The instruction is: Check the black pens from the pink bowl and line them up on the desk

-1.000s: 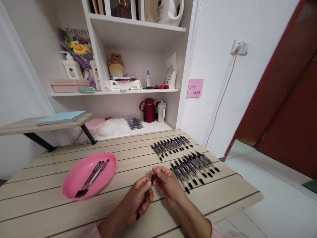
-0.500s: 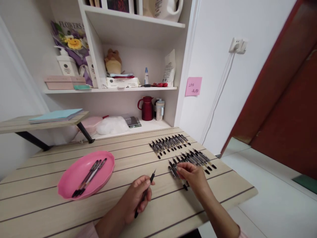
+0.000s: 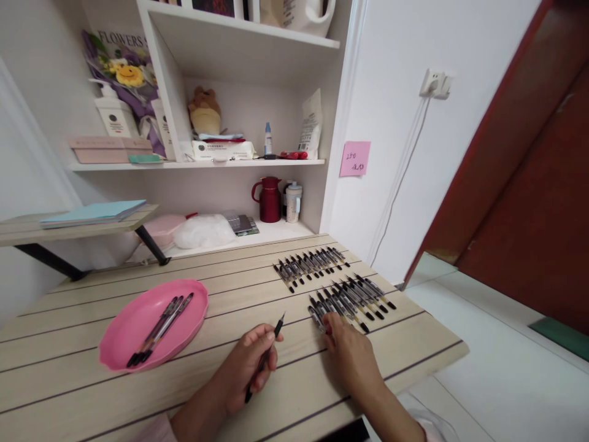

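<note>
My left hand point(image 3: 251, 365) is closed around a black pen point(image 3: 264, 362), its bare point up and to the right, above the table. At the near row of pens point(image 3: 356, 294), my right hand point(image 3: 352, 356) has its fingers pressed together over the lower end of the leftmost pen point(image 3: 316, 317); the fingertips are partly hidden. Behind that row lies a second row of similar black and clear pens point(image 3: 313, 264), side by side and slanted. A few more pens point(image 3: 161, 328) lie in a pink tray point(image 3: 191, 328) to the left.
The wooden table point(image 3: 304, 405) ends at a right edge beside the floor. A small raised stand point(image 3: 27, 227) with blue paper point(image 3: 96, 212) is at the back left. Behind the table are white shelves point(image 3: 257, 162) with a red jug point(image 3: 270, 199) and a cup point(image 3: 293, 202).
My right hand has moved down toward the near end of the leftmost pen, its back now turned up. My left hand keeps its pen. The view has shifted slightly.
</note>
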`<act>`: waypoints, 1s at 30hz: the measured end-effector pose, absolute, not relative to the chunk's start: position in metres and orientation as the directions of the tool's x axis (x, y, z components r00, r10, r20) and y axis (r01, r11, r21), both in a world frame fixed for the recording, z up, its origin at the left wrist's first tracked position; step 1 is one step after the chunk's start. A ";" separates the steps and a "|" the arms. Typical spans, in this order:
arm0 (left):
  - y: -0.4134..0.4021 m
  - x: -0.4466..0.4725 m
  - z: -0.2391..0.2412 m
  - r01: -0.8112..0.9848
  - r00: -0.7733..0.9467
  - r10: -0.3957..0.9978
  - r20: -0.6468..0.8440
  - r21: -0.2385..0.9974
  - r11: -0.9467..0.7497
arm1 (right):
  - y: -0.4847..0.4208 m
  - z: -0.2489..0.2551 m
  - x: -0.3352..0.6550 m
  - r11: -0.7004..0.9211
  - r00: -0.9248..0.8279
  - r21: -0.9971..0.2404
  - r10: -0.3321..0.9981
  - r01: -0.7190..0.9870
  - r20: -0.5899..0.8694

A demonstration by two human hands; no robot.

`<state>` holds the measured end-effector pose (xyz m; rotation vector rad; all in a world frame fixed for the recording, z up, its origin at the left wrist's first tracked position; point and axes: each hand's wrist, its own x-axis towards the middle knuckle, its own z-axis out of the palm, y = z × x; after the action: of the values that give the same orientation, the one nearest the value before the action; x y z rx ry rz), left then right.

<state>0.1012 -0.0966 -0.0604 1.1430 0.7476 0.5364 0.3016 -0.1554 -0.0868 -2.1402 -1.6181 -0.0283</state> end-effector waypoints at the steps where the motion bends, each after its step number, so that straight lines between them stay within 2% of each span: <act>1: -0.097 0.101 -0.060 -0.005 0.649 0.717 -0.253 0.941 0.337 | -0.154 -0.087 0.301 -0.208 0.304 -0.325 0.911 0.923 0.280; 6: -0.096 0.102 -0.062 -0.023 0.649 0.717 -0.256 0.935 0.354 | -0.151 -0.089 0.300 -0.211 0.290 -0.267 0.906 0.940 0.307; 10: -0.096 0.102 -0.061 -0.131 0.628 0.743 -0.231 0.910 0.393 | -0.154 -0.090 0.300 -0.161 0.282 -0.316 0.876 0.935 0.391; 13: -0.097 0.103 -0.060 -0.330 0.601 0.774 -0.200 0.820 0.468 | -0.162 -0.088 0.288 -0.064 0.294 -0.488 0.863 0.871 0.410; 16: -0.099 0.109 -0.061 -0.508 0.557 0.812 -0.176 0.702 0.500 | -0.172 -0.086 0.263 0.109 0.178 -0.731 0.936 0.673 0.303; 19: -0.101 0.120 -0.065 -0.600 0.493 0.850 -0.187 0.634 0.488 | -0.178 -0.085 0.241 0.161 0.104 -0.818 0.960 0.552 0.259; 24: -0.100 0.139 -0.071 -0.625 0.455 0.864 -0.218 0.613 0.484 | -0.178 -0.088 0.244 0.149 0.193 -0.740 0.915 0.656 0.355; 30: -0.092 0.143 -0.076 -0.522 0.472 0.822 -0.318 0.651 0.551 | -0.180 -0.106 0.278 -0.009 0.240 -0.415 0.827 0.910 0.509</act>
<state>0.1432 -0.0920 -0.0756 0.5113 0.6634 0.8682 0.2778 -0.1795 -0.1059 -1.8373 -1.5922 -0.1562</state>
